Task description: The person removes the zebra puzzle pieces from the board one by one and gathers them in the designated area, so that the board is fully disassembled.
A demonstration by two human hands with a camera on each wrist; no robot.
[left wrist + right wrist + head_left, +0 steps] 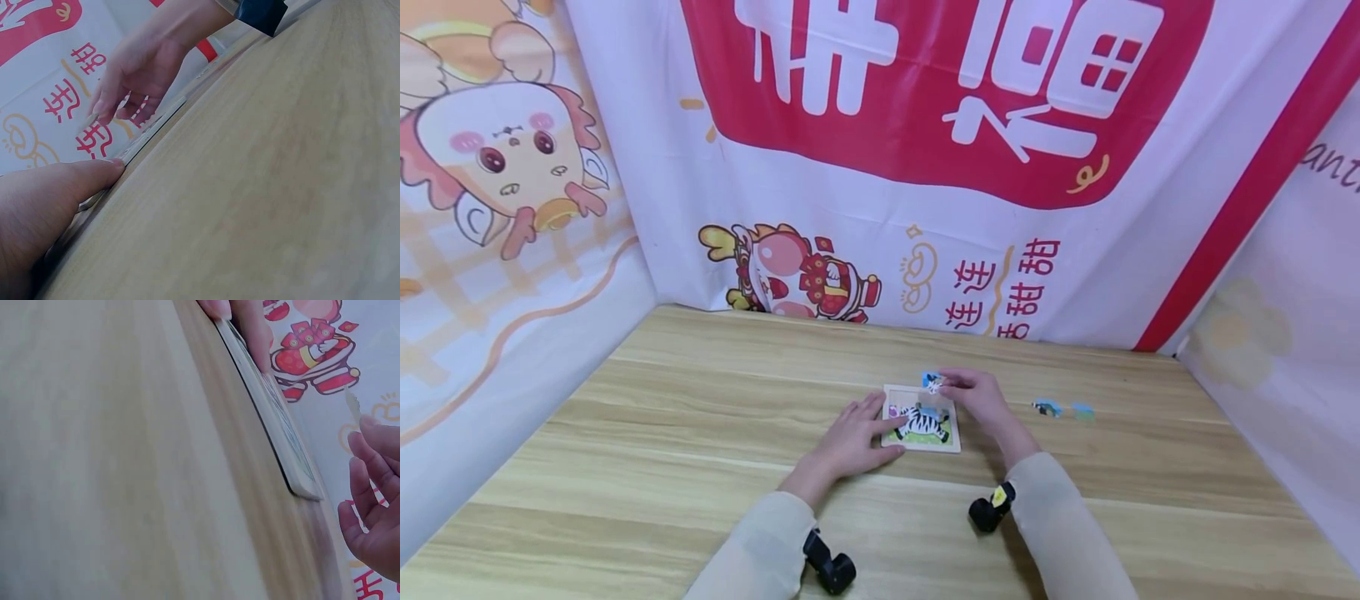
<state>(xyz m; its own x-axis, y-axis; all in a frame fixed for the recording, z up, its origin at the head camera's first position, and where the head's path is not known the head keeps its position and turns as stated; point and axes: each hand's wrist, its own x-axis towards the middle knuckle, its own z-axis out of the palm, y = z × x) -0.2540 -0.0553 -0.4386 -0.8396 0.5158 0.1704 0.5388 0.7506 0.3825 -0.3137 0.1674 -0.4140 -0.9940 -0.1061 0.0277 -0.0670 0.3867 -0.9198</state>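
A small zebra jigsaw puzzle in a pale tray (957, 435) lies flat on the table, partly filled with pieces that show a striped body and green ground. My left hand (852, 440) rests at the tray's left side. Its index finger touches the zebra picture (922, 423), and the thumb (94, 178) lies along the near edge. Above the far edge, my right hand (977, 400) pinches a blue and white puzzle piece (932, 382) between thumb and fingers. In the right wrist view that piece (353, 405) stands tilted, clear of the tray (300, 487).
Two loose puzzle pieces, one dark and blue (1047, 407) and one blue-green (1083, 412), lie on the wooden table (625, 433) to the right of the tray. Printed cloth (820, 192) hangs behind the table and along both sides.
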